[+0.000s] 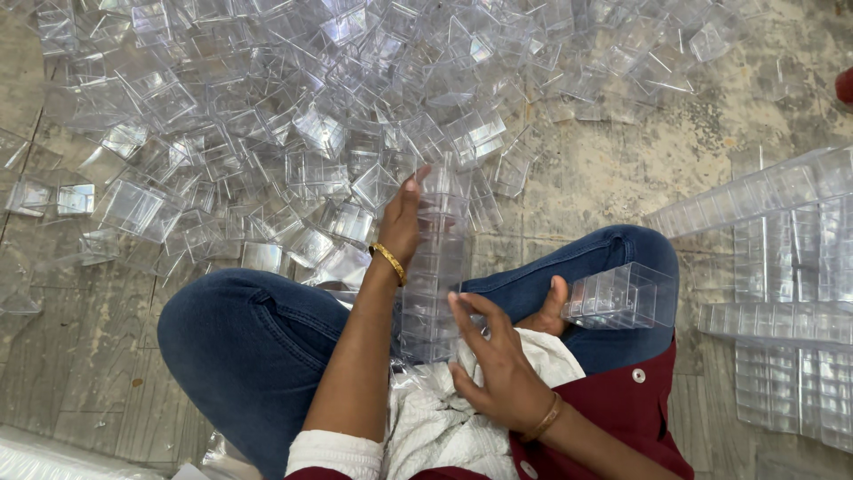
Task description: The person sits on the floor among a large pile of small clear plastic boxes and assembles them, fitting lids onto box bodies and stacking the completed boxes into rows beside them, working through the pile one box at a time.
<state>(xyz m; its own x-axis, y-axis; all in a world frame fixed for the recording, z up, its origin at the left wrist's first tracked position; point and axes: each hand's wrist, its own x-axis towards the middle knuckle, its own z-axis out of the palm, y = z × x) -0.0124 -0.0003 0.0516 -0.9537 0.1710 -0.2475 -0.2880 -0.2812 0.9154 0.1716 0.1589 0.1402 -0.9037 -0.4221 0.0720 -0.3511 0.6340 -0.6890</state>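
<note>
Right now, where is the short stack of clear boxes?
The short stack lies on the person's right knee, beside the right hand.

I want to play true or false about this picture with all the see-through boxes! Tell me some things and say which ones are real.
1. The left hand rests near the top of a tall stack of clear boxes. True.
2. The right hand holds a red ball. False: its fingers touch the lower part of the same clear stack.
3. A big heap of loose clear boxes lies on the floor ahead. True.
4. The person wears green trousers. False: the knees are in blue jeans.
5. Long rows of stacked boxes lie on the right. True.
6. Both wrists are bare. False: each wears a gold bangle.
</note>
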